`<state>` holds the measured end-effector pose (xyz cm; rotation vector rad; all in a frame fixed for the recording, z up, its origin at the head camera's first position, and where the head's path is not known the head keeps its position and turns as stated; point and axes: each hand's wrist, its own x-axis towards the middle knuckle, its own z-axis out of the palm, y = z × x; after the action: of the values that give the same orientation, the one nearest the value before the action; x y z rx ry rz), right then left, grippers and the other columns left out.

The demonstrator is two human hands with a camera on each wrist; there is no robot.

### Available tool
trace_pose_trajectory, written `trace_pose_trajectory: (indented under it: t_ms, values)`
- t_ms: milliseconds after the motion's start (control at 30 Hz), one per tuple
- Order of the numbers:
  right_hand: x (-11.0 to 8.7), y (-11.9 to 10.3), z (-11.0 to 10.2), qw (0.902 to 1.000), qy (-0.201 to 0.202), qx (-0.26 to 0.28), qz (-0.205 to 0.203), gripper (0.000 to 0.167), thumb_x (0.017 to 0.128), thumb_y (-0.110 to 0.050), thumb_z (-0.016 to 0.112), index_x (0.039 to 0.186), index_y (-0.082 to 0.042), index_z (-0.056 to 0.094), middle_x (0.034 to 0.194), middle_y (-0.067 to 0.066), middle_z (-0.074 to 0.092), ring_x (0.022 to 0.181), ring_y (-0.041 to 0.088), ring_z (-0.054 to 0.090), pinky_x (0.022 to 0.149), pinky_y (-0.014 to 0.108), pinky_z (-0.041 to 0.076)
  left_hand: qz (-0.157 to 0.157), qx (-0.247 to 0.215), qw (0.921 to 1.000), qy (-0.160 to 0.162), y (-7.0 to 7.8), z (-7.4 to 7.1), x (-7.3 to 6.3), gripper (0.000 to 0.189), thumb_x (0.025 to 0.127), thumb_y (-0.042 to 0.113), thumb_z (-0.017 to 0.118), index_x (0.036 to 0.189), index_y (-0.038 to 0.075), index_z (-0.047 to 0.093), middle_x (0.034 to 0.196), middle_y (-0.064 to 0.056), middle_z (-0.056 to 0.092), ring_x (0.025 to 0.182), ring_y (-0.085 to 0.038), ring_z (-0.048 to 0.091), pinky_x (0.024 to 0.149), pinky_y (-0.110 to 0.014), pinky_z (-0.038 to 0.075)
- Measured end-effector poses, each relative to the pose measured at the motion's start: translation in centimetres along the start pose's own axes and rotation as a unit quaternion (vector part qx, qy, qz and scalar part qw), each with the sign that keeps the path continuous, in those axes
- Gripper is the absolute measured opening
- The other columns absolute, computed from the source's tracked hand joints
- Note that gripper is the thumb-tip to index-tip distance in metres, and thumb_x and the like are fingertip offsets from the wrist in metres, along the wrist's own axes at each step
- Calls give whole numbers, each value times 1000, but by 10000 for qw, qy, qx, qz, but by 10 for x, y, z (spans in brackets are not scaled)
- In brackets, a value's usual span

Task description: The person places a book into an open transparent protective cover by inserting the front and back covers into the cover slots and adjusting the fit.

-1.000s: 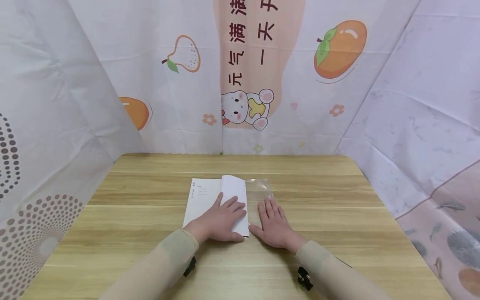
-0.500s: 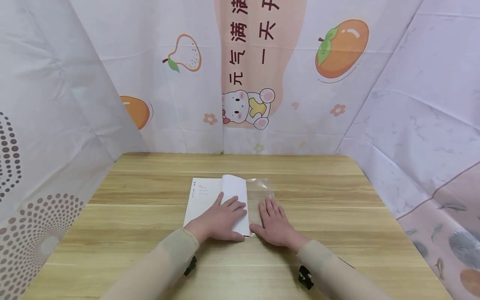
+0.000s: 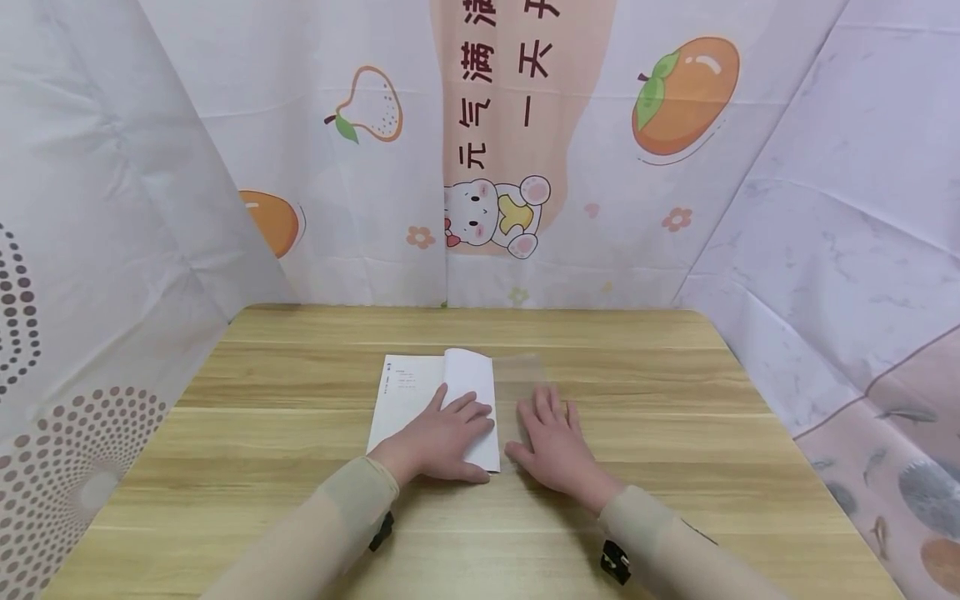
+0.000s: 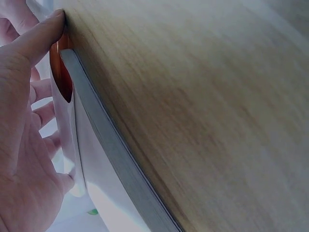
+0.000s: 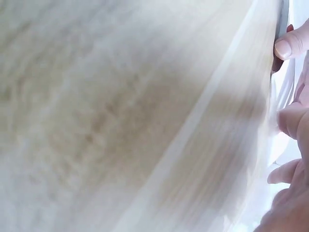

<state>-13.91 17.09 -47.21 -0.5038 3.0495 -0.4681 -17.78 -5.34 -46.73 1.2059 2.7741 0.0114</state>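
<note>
Wood-grain tabletop [image 3: 262, 375] supports an opened paperback book [image 3: 408, 375] at its middle, with printed lines on the left page. Clear plastic film [image 3: 517, 371] extends from the right edge of the book's white leaf [image 3: 468, 367]. Left hand [image 3: 442, 437]: palm down, fingers spread wide over the white leaf, thumb at its near edge. Right hand [image 3: 555, 446]: fingers slightly bent and apart, gripping nothing visible, positioned over the right part of the film; whether the fingertips touch it cannot be confirmed. Step in hand, as judged: anchoring the book while the film is aligned or smoothed. The next move appears to call for steady left-hand pressure and light, even handling of the film, since thin plastic may crease or slip. At the near edge, the left wrist view shows an orange inner surface [image 4: 60, 72] beside the page block [image 4: 113, 140]. Table grain runs left to right. Beyond the far edge hangs a white fruit-print cloth [image 3: 375, 208]; a dot-patterned cloth [image 3: 90, 450] covers the left side and a marbled cloth [image 3: 810, 242] the right.
</note>
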Motion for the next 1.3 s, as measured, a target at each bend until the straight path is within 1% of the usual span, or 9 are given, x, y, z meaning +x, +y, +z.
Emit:
trace_pose_trajectory:
  t_ms: [67, 133, 200, 300, 467, 667, 767, 1100, 1300]
  values:
    - [-1, -2, -2, 9999, -21, -135, -5, 69, 100, -40, 63, 151, 3, 44, 164, 32, 19, 153, 51, 9, 120, 69, 12, 5, 7, 10000, 10, 0, 0, 0, 79, 87, 72, 61, 147, 21, 53, 159, 2, 42, 153, -28, 28, 121, -66, 15]
    - [-1, -2, -4, 9999, -36, -89, -46, 67, 102, -37, 61, 151, 5, 44, 163, 33, 22, 153, 51, 12, 120, 67, 14, -3, 5, 10000, 7, 0, 0, 0, 79, 87, 72, 62, 147, 22, 53, 159, 2, 42, 153, -28, 28, 121, -66, 15]
    - [-1, -2, -4, 9998, -66, 117, -141, 64, 103, -33, 60, 150, 8, 43, 161, 34, 26, 152, 51, 16, 120, 66, 16, -16, 11, 10000, -5, 0, 0, 0, 79, 87, 72, 62, 147, 22, 53, 159, 2, 42, 153, -27, 28, 121, -66, 15]
    - [0, -3, 0, 9976, -213, 611, -250, 62, 104, -27, 59, 148, 13, 41, 157, 36, 31, 150, 50, 22, 120, 64, 20, -48, 36, 10000, -33, 0, 0, 0, 80, 87, 73, 61, 148, 22, 52, 159, 2, 41, 154, -27, 27, 121, -65, 14]
    - [-4, -4, 10, 9943, -459, 937, -230, 65, 103, -29, 61, 149, 14, 41, 158, 36, 31, 150, 50, 23, 120, 63, 21, -79, 94, 9999, -62, 1, -1, 1, 82, 88, 76, 57, 149, 22, 51, 159, 2, 41, 154, -27, 27, 121, -65, 14]
    - [-5, -6, 12, 9946, -512, 877, -212, 76, 101, -39, 64, 152, 11, 37, 161, 32, 27, 153, 47, 19, 122, 62, 18, -84, 167, 9998, -51, 2, 0, 1, 82, 88, 77, 55, 149, 22, 51, 159, 1, 41, 153, -27, 27, 121, -66, 15]
    - [-6, -8, 13, 9947, -496, 881, -186, 78, 100, -41, 64, 152, 11, 36, 161, 32, 27, 153, 47, 19, 122, 62, 19, -83, 193, 9998, -42, 1, 0, 1, 82, 88, 78, 55, 149, 22, 51, 159, 1, 41, 154, -28, 27, 121, -66, 15]
    - [-7, -11, 12, 9955, -437, 816, -215, 68, 102, -30, 61, 150, 12, 38, 160, 34, 27, 152, 48, 21, 122, 62, 18, -52, 215, 9997, 36, 2, 0, 1, 81, 88, 76, 57, 147, 22, 53, 158, 1, 42, 152, -29, 29, 120, -66, 18]
    - [-9, -11, 10, 9950, -396, 833, -370, 65, 102, -25, 59, 150, 13, 37, 159, 36, 26, 151, 51, 20, 121, 64, 18, -172, 160, 9997, -29, 3, -2, 0, 81, 90, 76, 53, 150, 22, 51, 160, 2, 40, 154, -28, 27, 121, -65, 15]
